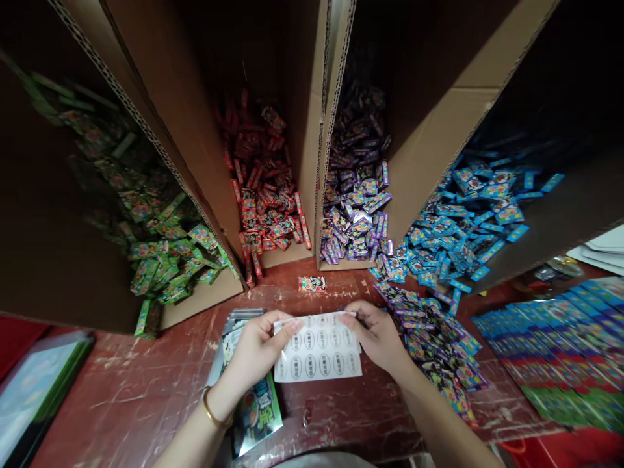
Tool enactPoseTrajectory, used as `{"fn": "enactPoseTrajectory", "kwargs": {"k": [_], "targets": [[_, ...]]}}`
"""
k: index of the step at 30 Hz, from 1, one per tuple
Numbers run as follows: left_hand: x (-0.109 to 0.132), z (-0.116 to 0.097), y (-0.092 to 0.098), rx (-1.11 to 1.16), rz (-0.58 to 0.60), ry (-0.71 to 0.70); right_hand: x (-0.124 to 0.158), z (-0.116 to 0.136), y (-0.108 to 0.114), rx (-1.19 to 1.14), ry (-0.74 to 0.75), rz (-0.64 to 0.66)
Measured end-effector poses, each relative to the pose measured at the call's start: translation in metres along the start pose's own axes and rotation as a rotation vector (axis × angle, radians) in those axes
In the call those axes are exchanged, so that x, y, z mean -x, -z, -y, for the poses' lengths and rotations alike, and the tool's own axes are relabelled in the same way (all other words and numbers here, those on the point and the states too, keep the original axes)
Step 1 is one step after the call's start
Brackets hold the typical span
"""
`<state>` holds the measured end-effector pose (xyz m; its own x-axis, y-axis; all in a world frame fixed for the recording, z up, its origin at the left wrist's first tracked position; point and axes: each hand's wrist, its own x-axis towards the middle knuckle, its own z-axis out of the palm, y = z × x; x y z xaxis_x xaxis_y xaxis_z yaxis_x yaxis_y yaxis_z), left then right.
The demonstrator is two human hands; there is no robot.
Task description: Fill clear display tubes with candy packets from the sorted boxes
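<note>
The left hand [258, 348] and the right hand [375, 335] each pinch a top corner of a white sticker sheet [319, 354], thumb and fingertips closed on its upper edge. The sheet hangs over the red table [146, 390], near the front edge and between the two wrists. Its left side overlaps a shiny printed pouch [251, 406] that lies under the left forearm.

Bare table shows left of the pouch and in a strip behind the sheet, where one small packet [312, 283] lies alone. To the right the room is tight: a loose pile of packets [433, 341] touches the right wrist, and beyond it are neat rows of packets [560, 344].

Four cardboard boxes on their sides close off the back, spilling green packets [166, 260], red packets [266, 208], purple packets [355, 214] and blue packets [463, 227].

The box interiors are dark and their backs cannot be made out. The print on the stickers is too small to read. A flat stack [34, 383] at the left is cut off by the frame, as are both elbows
</note>
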<state>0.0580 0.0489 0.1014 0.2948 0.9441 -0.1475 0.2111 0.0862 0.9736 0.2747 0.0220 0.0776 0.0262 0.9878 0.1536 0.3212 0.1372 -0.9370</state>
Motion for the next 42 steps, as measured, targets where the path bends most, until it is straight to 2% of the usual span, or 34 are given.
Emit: {"fn": "enactPoseTrajectory", "kwargs": {"k": [4,6,9,13,15,18,20,22,25,27,29,32,34,36,38,42], "targets": [[0.0,0.005,0.002,-0.102,-0.018,-0.032,-0.001,-0.001,-0.001,0.124,0.075,-0.058],[0.0,0.008,0.004,-0.292,0.012,-0.074,0.002,-0.007,-0.002,0.192,0.108,-0.07],[0.003,0.015,0.006,-0.615,0.147,-0.142,0.014,-0.023,-0.006,0.326,0.129,-0.011],[0.002,0.032,0.0,-0.855,0.308,-0.173,0.038,-0.048,-0.014,0.607,0.157,0.092],[-0.004,0.042,-0.005,-0.941,0.344,-0.17,0.045,-0.059,-0.015,0.722,0.137,0.022],[-0.014,0.055,-0.013,-1.032,0.38,-0.147,0.043,-0.074,-0.014,0.838,0.039,-0.172],[-0.021,0.06,-0.015,-1.075,0.404,-0.127,0.037,-0.084,-0.011,0.882,-0.042,-0.22],[-0.025,0.061,-0.015,-1.103,0.425,-0.115,0.031,-0.093,-0.008,0.886,-0.077,-0.18],[-0.03,0.061,-0.015,-1.127,0.457,-0.101,0.024,-0.098,0.003,0.836,-0.043,-0.15],[-0.032,0.06,-0.015,-1.132,0.478,-0.095,0.025,-0.093,0.013,0.784,0.017,-0.169],[-0.034,0.06,-0.014,-1.131,0.497,-0.096,0.032,-0.084,0.019,0.691,0.088,-0.125],[-0.038,0.06,-0.014,-1.124,0.523,-0.106,0.052,-0.071,0.013,0.518,0.128,0.116],[-0.04,0.06,-0.013,-1.122,0.539,-0.111,0.065,-0.066,-0.002,0.455,0.099,0.289],[-0.042,0.06,-0.013,-1.127,0.556,-0.107,0.071,-0.067,-0.016,0.428,0.071,0.387],[-0.043,0.06,-0.013,-1.138,0.57,-0.096,0.068,-0.07,-0.023,0.404,0.065,0.37],[-0.044,0.06,-0.013,-1.159,0.583,-0.092,0.04,-0.082,-0.013,0.374,0.06,0.13]]}}
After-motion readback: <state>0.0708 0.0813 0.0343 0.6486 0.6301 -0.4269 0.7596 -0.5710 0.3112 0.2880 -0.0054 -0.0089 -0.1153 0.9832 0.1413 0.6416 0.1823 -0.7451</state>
